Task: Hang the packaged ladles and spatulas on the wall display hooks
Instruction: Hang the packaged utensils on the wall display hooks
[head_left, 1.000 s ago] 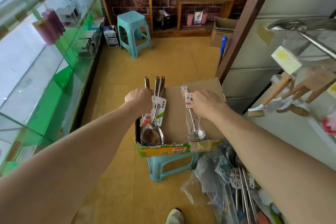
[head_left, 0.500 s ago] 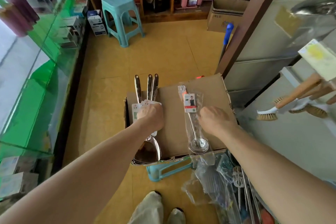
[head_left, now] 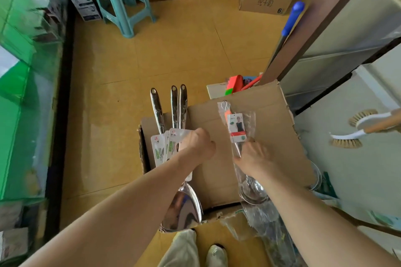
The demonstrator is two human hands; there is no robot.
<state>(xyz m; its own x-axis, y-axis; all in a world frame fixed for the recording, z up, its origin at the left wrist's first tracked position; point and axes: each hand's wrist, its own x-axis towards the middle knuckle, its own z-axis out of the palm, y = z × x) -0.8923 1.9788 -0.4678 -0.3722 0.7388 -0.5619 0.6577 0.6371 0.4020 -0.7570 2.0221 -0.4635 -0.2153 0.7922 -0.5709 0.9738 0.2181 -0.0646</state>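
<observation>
Judging by what shows, nothing is hung yet. The left hand (head_left: 196, 145) curls its fingers round the spatulas (head_left: 173, 110) standing in the box (head_left: 271, 115) at 6 o'clock. The right hand (head_left: 253, 156) pinches the bagged ladle (head_left: 237, 128) lying on the box flap. The wall, with brushes (head_left: 347, 141), is at 3 o'clock, and every piece is still to be hung.

cardboard box (head_left: 263, 1) printed 纯牛奶, 6

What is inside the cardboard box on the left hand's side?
Three steel utensils with card labels, handles sticking out past the far edge; the left hand grips them. The flap, where the right hand holds a packaged ladle, covers the rest, so nothing beneath it shows.
</observation>
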